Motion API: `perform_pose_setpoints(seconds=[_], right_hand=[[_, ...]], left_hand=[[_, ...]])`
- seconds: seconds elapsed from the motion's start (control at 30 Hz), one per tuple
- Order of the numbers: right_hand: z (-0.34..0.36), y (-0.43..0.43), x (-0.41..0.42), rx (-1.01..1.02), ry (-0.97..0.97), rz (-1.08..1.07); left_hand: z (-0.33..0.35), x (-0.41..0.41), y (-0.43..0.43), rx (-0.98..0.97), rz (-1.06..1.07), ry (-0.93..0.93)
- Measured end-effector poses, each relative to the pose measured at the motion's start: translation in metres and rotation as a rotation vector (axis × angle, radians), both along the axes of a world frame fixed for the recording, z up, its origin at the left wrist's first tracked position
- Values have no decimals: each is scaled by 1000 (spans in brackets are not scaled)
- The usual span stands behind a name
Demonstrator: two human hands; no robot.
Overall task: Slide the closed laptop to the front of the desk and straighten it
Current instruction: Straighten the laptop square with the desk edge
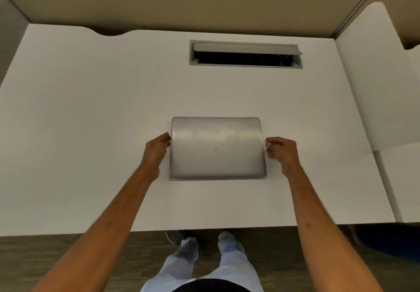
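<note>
Your closed silver laptop (217, 147) lies flat on the white desk (91, 121), lid up, with its long axis running side to side, close to parallel with the desk's front edge; its near edge sits a touch askew, the right corner slightly nearer you. The round logo in the middle of the lid reads upside down from where you stand. The laptop sits between the desk's front edge and the open grey cable hatch (246, 53), nearer the front edge, with bare desk on both sides. Your left hand (156, 149) presses curled fingertips against the laptop's left short edge, and your right hand (281, 151) does the same at the right short edge, so the laptop is pinched between both hands rather than wrapped. A second white desktop (372, 92) adjoins on the laptop's right. Beige partition panels (181, 1) rise behind the hatch, and dark carpet (68, 253) shows below the front edge.
</note>
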State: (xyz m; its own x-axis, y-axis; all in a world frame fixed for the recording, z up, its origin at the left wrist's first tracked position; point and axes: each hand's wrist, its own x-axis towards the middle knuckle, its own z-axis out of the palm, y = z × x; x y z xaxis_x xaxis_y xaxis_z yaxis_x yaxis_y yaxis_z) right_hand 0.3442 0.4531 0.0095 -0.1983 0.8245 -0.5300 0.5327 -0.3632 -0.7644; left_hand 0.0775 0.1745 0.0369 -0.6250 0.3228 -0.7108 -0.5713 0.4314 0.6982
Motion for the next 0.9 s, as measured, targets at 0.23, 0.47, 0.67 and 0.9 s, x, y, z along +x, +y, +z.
perform_pose_setpoints(seconds=[0.23, 0.47, 0.67, 0.9], right_hand=[[-16, -11, -19, 66, -108, 25], [-21, -9, -21, 77, -146, -12], [-18, -10, -23, 49, -139, -49], [-18, -10, -22, 37, -157, -45]], left_hand=[[-2, 11, -1, 102, 10, -10], [-2, 15, 3, 125, -2, -5], [-11, 17, 6, 130, 24, -11], [-14, 14, 6, 102, 19, -27]])
